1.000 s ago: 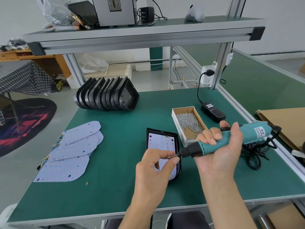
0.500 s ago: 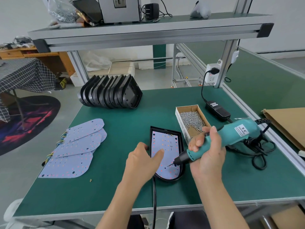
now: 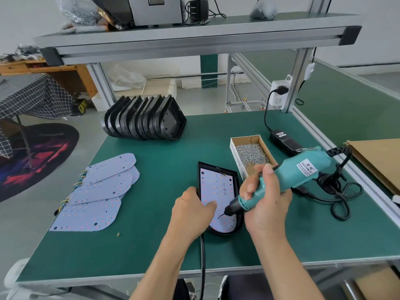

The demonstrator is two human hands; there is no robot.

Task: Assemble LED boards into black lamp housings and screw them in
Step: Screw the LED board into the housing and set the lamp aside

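Right hand (image 3: 267,204) wrapped tight around the teal electric screwdriver (image 3: 287,180), and the bit has dropped from mid-air onto a screw (image 3: 219,217) at the near end of the LED board (image 3: 216,191) — driving looks under way. Left hand (image 3: 192,211) has let go of the tip; it now braces the black lamp housing (image 3: 236,182), thumb lying on the board. Right of the housing, the cardboard box (image 3: 234,152) holds loose screws (image 3: 252,153); spare boards (image 3: 97,191) left, empty housings (image 3: 145,124) behind.

Left of the fingers (image 3: 211,205) on the bench (image 3: 164,169) lie stacked LED boards (image 3: 97,191); behind them nested housings (image 3: 145,124); behind-right, the screw box (image 3: 252,153).
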